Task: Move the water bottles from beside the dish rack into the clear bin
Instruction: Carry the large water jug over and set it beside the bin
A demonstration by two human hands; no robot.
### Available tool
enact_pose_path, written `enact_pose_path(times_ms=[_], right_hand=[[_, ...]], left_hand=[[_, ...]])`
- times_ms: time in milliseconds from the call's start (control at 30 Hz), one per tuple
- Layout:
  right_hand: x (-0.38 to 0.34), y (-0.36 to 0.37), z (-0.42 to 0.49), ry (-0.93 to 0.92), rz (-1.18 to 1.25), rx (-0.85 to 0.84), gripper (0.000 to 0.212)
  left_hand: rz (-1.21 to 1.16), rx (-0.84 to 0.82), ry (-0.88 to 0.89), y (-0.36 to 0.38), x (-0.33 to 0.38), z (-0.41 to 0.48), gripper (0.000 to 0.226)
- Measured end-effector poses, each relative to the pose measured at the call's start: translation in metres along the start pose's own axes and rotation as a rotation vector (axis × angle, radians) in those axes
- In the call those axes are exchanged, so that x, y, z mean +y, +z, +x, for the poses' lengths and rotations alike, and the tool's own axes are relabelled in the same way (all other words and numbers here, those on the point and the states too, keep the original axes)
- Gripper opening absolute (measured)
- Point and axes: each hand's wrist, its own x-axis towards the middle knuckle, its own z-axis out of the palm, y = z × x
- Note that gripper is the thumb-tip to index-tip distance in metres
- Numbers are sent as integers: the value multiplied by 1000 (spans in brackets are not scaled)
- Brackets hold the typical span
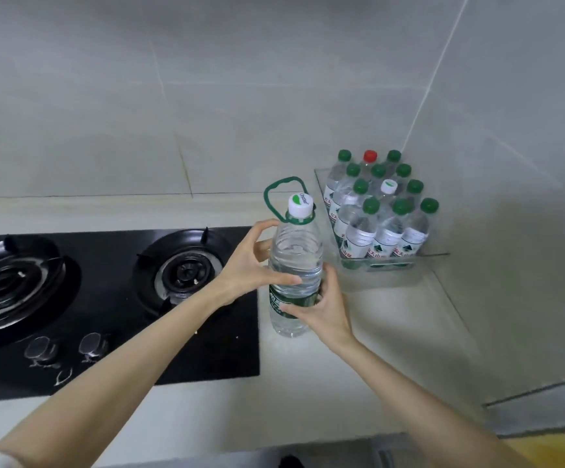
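While both hands are on it, the big water bottle (295, 265) stands upright just off the right edge of the hob (105, 298), on the counter (308, 383) side. I cannot tell whether its base touches the counter or hangs just above it.

Grip state:
- left hand (249, 261) – wrapped round the clear upper body, thumb across the front, fingers behind
- right hand (325, 309) – clamped on the green label band lower down, from the right side

White cap on top, with the green carry loop (282, 194) sticking up to the left, untouched.

Clear bin (377, 265) sits well back in the corner, tiled wall (510, 163) close behind it and on its right side. It holds the small bottles (389, 234), four rows of three, caps packed tight from wall to wall (ten green, one red, one white). The big bottle is near the bin's front-left corner but apart from it.

Room to move: a bare strip of counter runs between the hob's right edge and the right wall, widest in front of the bin – both forearms come in over it and over the hob's near corner.
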Motion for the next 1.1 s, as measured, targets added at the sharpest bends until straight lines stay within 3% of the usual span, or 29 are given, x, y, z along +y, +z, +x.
enact_pose_path(times_ms=[667, 833, 967, 1100], right_hand=[[18, -21, 47, -23, -18, -225, 91], [-2, -50, 49, -80, -75, -267, 72], [-35, -70, 48, -133, -21, -208, 57], [-65, -69, 48, -185, 24, -244, 71]], left_hand=[[38, 73, -65, 18, -21, 24, 89], [-31, 112, -27, 8, -34, 2, 64], [-189, 261, -319, 10, -57, -21, 43], [-586, 215, -651, 25, -82, -25, 55]])
